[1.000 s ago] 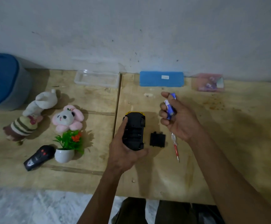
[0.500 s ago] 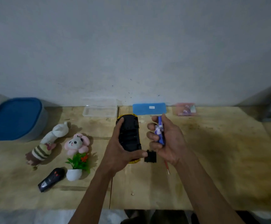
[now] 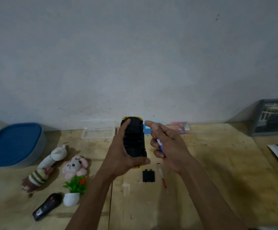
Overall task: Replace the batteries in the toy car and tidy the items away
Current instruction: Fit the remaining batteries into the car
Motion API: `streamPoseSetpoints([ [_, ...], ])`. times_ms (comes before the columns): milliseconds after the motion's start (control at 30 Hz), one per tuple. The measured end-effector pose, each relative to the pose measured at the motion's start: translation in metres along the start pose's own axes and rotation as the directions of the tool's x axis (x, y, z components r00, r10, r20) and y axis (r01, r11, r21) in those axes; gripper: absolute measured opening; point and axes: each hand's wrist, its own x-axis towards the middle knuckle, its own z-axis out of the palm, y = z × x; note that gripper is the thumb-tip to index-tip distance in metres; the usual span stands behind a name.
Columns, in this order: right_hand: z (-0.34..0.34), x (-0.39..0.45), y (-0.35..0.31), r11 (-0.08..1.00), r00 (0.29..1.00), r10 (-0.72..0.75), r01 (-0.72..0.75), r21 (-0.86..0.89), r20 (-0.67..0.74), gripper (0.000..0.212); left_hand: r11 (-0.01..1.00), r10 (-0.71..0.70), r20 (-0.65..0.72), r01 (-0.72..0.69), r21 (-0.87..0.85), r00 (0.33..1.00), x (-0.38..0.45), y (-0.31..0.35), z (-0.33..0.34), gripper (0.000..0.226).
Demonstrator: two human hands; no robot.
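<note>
A: Head view. Broad plywood table [image 3: 218,171], rough and stained, butted against a plain wall. Rounded blue-lidded tub [image 3: 13,143] parked far left, likely for tidying away.

B: And the toy car [image 3: 134,138]?

A: Lifted clear of the table, gripped by the left hand [image 3: 118,156], black underside turned up. Probably angled so for reaching the battery bay. Hard moulded plastic, yellow at both ends.

B: Right hand [image 3: 169,146]?

A: Curled round blue-wrapped batteries [image 3: 160,145], smooth cylinders, forefinger extended. Count unclear.

B: Smaller bits?

A: Flat black battery cover [image 3: 148,175] off and lying below the car; thin red-handled screwdriver [image 3: 162,177] just beside it, both close for refitting.
</note>
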Motion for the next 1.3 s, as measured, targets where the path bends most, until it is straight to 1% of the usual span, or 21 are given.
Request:
streamPoseSetpoints([
  [67, -0.001, 0.003, -0.005, 0.994, 1.000, 0.011, -0.012, -0.113, -0.003, 0.032, 1.000, 0.004, -0.011, -0.004, -0.011, 1.000, 0.000, 0.003, 0.004, 0.131],
  [133, 0.000, 0.005, -0.010, 0.975, 0.999, 0.025, -0.019, -0.219, 0.024, 0.030, 0.999, -0.005, -0.015, 0.005, -0.043, 1.000, 0.000, 0.005, 0.007, 0.132],
  [233, 0.005, 0.008, -0.015, 0.918, 0.998, -0.059, 0.057, -0.393, 0.007, 0.017, 0.994, -0.025, -0.026, 0.022, -0.105, 0.999, -0.002, 0.007, 0.009, 0.130],
  [300, 0.009, 0.012, -0.015, 0.883, 0.989, -0.141, 0.108, -0.456, -0.039, 0.016, 0.986, -0.036, -0.032, 0.031, -0.164, 0.999, -0.004, 0.009, 0.009, 0.128],
  [367, 0.010, 0.015, -0.014, 0.846, 0.978, -0.202, 0.147, -0.512, -0.054, 0.015, 0.976, -0.036, -0.034, 0.028, -0.218, 0.999, -0.007, 0.010, 0.008, 0.126],
  [433, 0.011, 0.014, -0.012, 0.829, 0.983, -0.185, 0.153, -0.539, -0.006, 0.009, 0.965, -0.037, -0.030, 0.028, -0.263, 0.999, -0.011, 0.011, 0.006, 0.125],
  [500, 0.012, 0.012, -0.010, 0.816, 0.989, -0.142, 0.143, -0.560, 0.047, 0.011, 0.958, -0.035, -0.030, 0.025, -0.286, 0.999, -0.013, 0.012, 0.004, 0.124],
  [533, 0.013, 0.011, -0.009, 0.796, 0.989, -0.142, 0.145, -0.588, 0.051, 0.011, 0.957, -0.035, -0.029, 0.025, -0.290, 0.999, -0.014, 0.012, 0.003, 0.123],
  [600, 0.017, 0.012, -0.006, 0.746, 0.983, -0.180, 0.150, -0.649, 0.020, 0.010, 0.953, -0.040, -0.026, 0.030, -0.301, 0.999, -0.016, 0.011, 0.002, 0.123],
  [700, 0.023, 0.014, 0.001, 0.650, 0.950, -0.310, 0.174, -0.740, -0.049, 0.014, 0.951, -0.051, -0.042, 0.036, -0.307, 0.998, -0.019, 0.011, 0.001, 0.123],
  [767, 0.025, 0.014, 0.005, 0.616, 0.918, -0.391, 0.202, -0.761, -0.073, 0.016, 0.950, -0.056, -0.050, 0.038, -0.309, 0.997, -0.021, 0.011, 0.001, 0.123],
  [833, 0.026, 0.012, 0.009, 0.631, 0.909, -0.408, 0.211, -0.746, -0.088, 0.018, 0.948, -0.062, -0.050, 0.043, -0.315, 0.997, -0.022, 0.009, 0.000, 0.122],
  [933, 0.030, 0.009, 0.018, 0.679, 0.898, -0.413, 0.191, -0.709, -0.154, 0.021, 0.938, -0.079, -0.048, 0.058, -0.341, 0.996, -0.023, 0.008, -0.002, 0.122],
  [1000, 0.034, 0.009, 0.025, 0.669, 0.870, -0.459, 0.207, -0.714, -0.178, 0.022, 0.930, -0.086, -0.043, 0.065, -0.362, 0.995, -0.024, 0.007, -0.004, 0.121],
  [1033, 0.036, 0.009, 0.028, 0.644, 0.859, -0.484, 0.221, -0.732, -0.166, 0.022, 0.927, -0.087, -0.040, 0.066, -0.368, 0.995, -0.024, 0.007, -0.004, 0.121],
  [1133, 0.039, 0.007, 0.034, 0.519, 0.845, -0.532, 0.268, -0.812, -0.061, 0.024, 0.929, -0.081, -0.040, 0.061, -0.364, 0.996, -0.027, 0.004, -0.007, 0.121],
  [1167, 0.039, 0.007, 0.035, 0.503, 0.847, -0.530, 0.272, -0.820, -0.044, 0.024, 0.931, -0.081, -0.039, 0.061, -0.359, 0.996, -0.028, 0.004, -0.008, 0.122],
  [1267, 0.038, 0.009, 0.037, 0.554, 0.857, -0.509, 0.253, -0.793, -0.082, 0.020, 0.925, -0.100, -0.031, 0.082, -0.372, 0.994, -0.029, 0.003, -0.008, 0.124],
  [1300, 0.039, 0.010, 0.039, 0.555, 0.861, -0.502, 0.248, -0.794, -0.082, 0.019, 0.923, -0.105, -0.031, 0.085, -0.375, 0.994, -0.029, 0.003, -0.009, 0.124],
])
